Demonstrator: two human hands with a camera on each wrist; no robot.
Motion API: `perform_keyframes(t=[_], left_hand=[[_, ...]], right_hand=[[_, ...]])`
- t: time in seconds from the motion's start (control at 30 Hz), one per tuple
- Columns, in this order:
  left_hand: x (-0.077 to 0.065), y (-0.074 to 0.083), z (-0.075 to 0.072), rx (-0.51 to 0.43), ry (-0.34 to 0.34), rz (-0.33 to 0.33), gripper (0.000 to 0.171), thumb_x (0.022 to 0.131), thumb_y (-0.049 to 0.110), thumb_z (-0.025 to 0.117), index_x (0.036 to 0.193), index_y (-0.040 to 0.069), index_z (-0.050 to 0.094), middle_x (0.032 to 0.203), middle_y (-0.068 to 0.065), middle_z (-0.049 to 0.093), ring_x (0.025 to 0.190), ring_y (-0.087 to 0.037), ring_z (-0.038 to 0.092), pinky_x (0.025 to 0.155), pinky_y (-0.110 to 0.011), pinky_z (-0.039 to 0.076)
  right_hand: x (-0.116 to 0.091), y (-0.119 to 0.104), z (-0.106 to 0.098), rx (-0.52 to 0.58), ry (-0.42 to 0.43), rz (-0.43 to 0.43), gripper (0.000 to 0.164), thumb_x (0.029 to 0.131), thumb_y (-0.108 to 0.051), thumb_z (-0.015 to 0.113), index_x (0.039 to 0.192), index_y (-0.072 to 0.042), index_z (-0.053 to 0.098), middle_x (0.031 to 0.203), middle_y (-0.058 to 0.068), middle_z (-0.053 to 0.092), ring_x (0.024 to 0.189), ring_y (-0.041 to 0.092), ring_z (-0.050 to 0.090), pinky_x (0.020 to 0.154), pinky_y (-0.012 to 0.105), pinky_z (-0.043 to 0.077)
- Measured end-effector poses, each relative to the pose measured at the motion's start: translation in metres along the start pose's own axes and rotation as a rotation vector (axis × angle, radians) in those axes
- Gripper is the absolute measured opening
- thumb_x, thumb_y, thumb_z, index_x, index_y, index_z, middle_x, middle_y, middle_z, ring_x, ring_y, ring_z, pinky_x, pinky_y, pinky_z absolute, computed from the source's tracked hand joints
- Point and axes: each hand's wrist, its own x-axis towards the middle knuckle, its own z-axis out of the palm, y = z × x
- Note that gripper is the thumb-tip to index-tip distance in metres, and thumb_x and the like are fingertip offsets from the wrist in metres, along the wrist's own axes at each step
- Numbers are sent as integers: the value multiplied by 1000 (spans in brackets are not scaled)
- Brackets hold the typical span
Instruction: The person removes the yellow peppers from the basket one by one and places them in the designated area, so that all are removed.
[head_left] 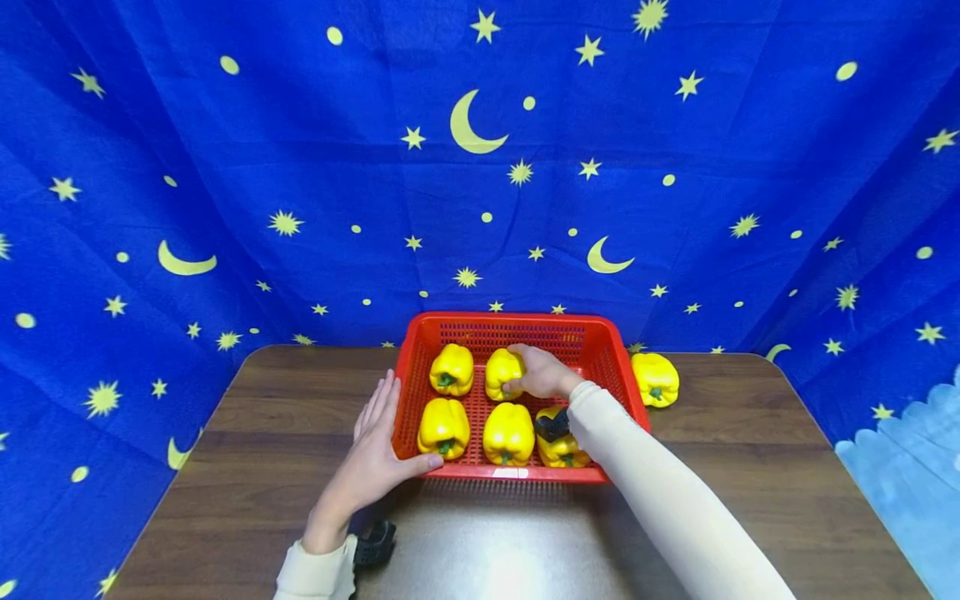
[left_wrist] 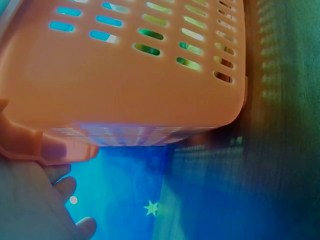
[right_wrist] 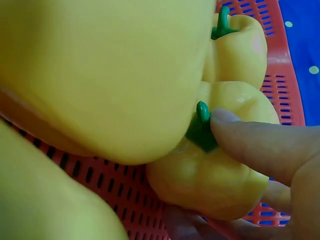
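Observation:
A red plastic basket [head_left: 517,472] with slotted walls holds several yellow bell peppers with green stems. My right hand [head_left: 542,372] reaches into it and grips a bell pepper [head_left: 501,372] in the back row. In the right wrist view, the thumb lies by that pepper's stem [right_wrist: 202,127] and fingers show under its far side. My left hand [head_left: 378,437] rests against the basket's left side, fingers straight along the outside and thumb over the front corner. In the left wrist view, its fingertips [left_wrist: 65,187] show beside the basket's rim.
One more yellow bell pepper [head_left: 655,380] lies on the wooden table [head_left: 720,467], just outside the basket's right wall. A blue cloth [head_left: 360,183] with moons and stars hangs behind the table. My right forearm passes over the basket's front right corner and partly covers a pepper [head_left: 558,454].

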Motion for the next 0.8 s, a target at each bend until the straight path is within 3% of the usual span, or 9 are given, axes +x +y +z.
perform_keyframes(t=[0.33,0.6,0.8], left_hand=[[-1,-1,-1,-1,-2,1,121,77,44,84,162,6,6,169,-7,-2,154,-32,-2,118,-64,2],[0,0,0,6,0,-4,122,76,45,85,161,5,7,169,-8,-1,154,-34,0,118,-65,3],[0,0,1,4,-1,-8,122,76,45,85,162,6,7,169,-7,-1,154,-33,-1,118,-65,2]], right_hand=[[-5,-3,-4,48,29,-8,73,91,-23,76,151,-3,41,142,18,54,126,32,53,110,47,40],[-20,-6,-15,135,74,-42,74,89,-22,77,151,-3,42,138,17,56,119,31,55,108,49,42],[-33,-4,-25,134,111,-62,74,87,-24,79,150,-7,44,138,14,57,115,30,57,105,49,45]])
